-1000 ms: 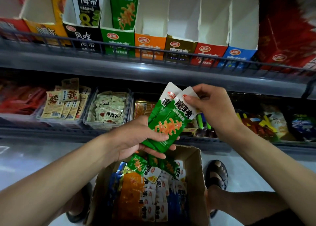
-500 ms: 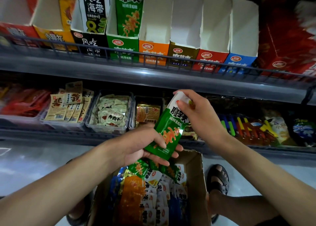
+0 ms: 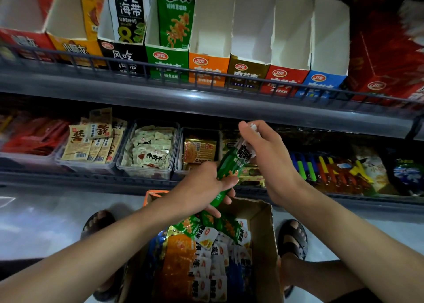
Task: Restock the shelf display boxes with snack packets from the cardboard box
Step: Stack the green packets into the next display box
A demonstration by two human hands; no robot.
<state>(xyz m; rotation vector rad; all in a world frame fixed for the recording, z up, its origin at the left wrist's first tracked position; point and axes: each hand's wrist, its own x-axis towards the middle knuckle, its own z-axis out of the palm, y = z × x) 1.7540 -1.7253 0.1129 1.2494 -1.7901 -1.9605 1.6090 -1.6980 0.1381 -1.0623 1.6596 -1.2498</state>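
Observation:
Both hands hold a stack of green snack packets [image 3: 230, 170] above the open cardboard box [image 3: 263, 240]. My left hand [image 3: 202, 188] grips the stack's lower end. My right hand [image 3: 263, 155] pinches its white top end. The stack is turned nearly edge-on. Inside the cardboard box lie more packets, green, orange, white and blue. On the upper shelf stands a row of display boxes: the green display box [image 3: 168, 61] has a tall green card at its back, while the orange display box [image 3: 207, 67], brown, red and blue ones show only white inner walls.
A wire rail [image 3: 206, 73] runs along the upper shelf's front edge. The lower shelf holds clear tubs [image 3: 146, 171] of small snack packs and coloured items at the right. A large red carton [image 3: 385, 50] stands at the upper right. My sandalled feet flank the cardboard box.
The fanned green packets have been squared together into one stack and turned edge-on. Both hands have shifted slightly down in view as the camera tilted up toward the upper shelf.

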